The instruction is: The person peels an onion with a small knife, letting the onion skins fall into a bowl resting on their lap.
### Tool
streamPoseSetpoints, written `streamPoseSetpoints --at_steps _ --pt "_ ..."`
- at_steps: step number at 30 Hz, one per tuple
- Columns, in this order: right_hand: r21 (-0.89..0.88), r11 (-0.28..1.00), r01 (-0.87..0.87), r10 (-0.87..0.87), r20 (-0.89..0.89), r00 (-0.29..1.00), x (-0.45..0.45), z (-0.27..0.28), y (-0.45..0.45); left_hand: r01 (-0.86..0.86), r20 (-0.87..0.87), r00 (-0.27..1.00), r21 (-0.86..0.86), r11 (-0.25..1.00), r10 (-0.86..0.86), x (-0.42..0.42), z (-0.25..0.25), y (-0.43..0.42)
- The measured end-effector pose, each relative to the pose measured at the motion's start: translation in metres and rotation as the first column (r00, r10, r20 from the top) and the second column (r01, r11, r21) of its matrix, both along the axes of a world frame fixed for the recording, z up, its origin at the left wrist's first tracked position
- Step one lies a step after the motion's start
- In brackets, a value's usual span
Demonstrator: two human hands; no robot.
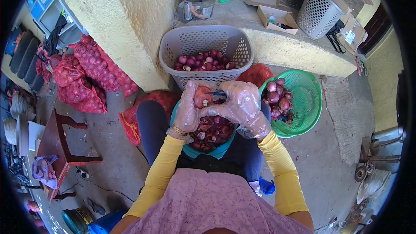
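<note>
Both my hands wear clear plastic gloves and meet above a blue basin (187, 151) between my knees. My left hand (188, 109) is closed around a red onion (203, 98), whose pale cut end shows. In my right hand (243, 103) is a small knife (215, 93), its dark blade reaching toward the onion; the fingers hide its handle. Papery red onion skins (213, 133) fill the basin. Just beyond my hands stands a grey perforated basket (207, 77) with peeled onions (203, 62) in it. To the right, a green basket (308, 104) holds unpeeled onions (277, 97).
Red mesh sacks of onions (82, 78) lean by the pillar on the left. A wooden table (65, 147) stands nearer on that side. On the ledge ahead are a cardboard box (277, 19) and another grey basket (320, 12). A blue bottle (267, 186) is by my right leg.
</note>
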State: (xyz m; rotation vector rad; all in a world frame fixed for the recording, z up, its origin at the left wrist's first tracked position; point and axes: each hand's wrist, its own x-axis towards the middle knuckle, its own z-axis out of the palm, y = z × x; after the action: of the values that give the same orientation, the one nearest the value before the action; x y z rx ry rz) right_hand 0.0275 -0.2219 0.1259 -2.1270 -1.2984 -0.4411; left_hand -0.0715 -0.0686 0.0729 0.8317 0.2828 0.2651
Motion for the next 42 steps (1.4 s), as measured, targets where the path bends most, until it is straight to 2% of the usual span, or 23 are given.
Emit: streamPoseSetpoints --at_steps 10,16,20,23,26,28,29,31,32,34,35,37,38,41,42 --pt "0.002 0.999 -0.05 0.05 0.061 0.997 0.005 0.004 0.001 -0.036 -0.041 0.998 0.025 0.999 0.037 0.003 0.005 -0.001" --pt "-0.01 1.0 0.013 -0.012 0.052 0.999 0.008 -0.005 -0.001 -0.03 -0.031 0.999 0.127 0.991 0.034 0.004 0.007 -0.001" --pt "0.034 0.999 0.014 -0.015 0.049 0.999 0.006 -0.009 -0.002 -0.03 -0.031 0.999 0.103 0.994 0.034 0.003 0.007 -0.004" --pt "-0.013 0.998 0.064 -0.063 0.057 0.996 0.004 -0.013 -0.003 -0.055 0.013 0.998 0.104 0.993 0.054 0.004 0.005 -0.006" --pt "0.083 0.996 0.044 -0.042 -0.027 0.999 -0.001 -0.014 0.0 -0.033 0.103 0.994 0.112 0.993 0.021 0.005 0.005 -0.009" --pt "0.075 0.996 0.043 -0.035 -0.106 0.994 -0.004 -0.011 -0.001 -0.125 0.141 0.984 0.116 0.985 0.108 0.006 0.0 -0.012" --pt "0.075 0.996 0.047 -0.039 -0.107 0.994 -0.006 -0.012 -0.001 -0.121 0.14 0.985 0.116 0.986 0.104 0.008 -0.002 -0.015" --pt "0.074 0.994 0.086 -0.081 -0.058 0.995 -0.009 -0.014 -0.001 -0.252 0.305 0.928 0.088 0.964 0.215 0.011 -0.005 -0.021" --pt "0.074 0.993 0.089 -0.085 -0.057 0.995 -0.009 -0.019 0.0 -0.249 0.306 0.928 0.088 0.965 0.212 0.012 -0.008 -0.021" --pt "0.087 0.989 0.119 -0.112 -0.085 0.99 -0.011 -0.029 0.003 -0.411 0.457 0.861 0.367 0.835 0.223 0.014 -0.016 -0.019" --pt "0.09 0.989 0.12 -0.113 -0.083 0.99 -0.013 -0.031 0.003 -0.41 0.46 0.86 0.368 0.834 0.221 0.016 -0.02 -0.02" --pt "0.144 0.98 0.14 -0.12 -0.14 0.983 -0.017 -0.03 0.006 -0.573 0.526 0.79 0.454 0.682 0.314 0.018 -0.022 -0.023" --pt "0.136 0.98 0.145 -0.12 -0.179 0.977 -0.018 -0.031 0.007 -0.575 0.531 0.788 0.455 0.68 0.311 0.019 -0.023 -0.019" --pt "0.15 0.98 0.127 -0.106 -0.139 0.985 -0.014 -0.029 0.007 -0.512 0.507 0.827 0.504 0.696 0.241 0.013 -0.016 -0.005" --pt "0.149 0.981 0.125 -0.104 -0.14 0.985 -0.011 -0.027 0.005 -0.27 0.407 0.901 0.262 0.927 0.148 0.006 -0.004 -0.001"
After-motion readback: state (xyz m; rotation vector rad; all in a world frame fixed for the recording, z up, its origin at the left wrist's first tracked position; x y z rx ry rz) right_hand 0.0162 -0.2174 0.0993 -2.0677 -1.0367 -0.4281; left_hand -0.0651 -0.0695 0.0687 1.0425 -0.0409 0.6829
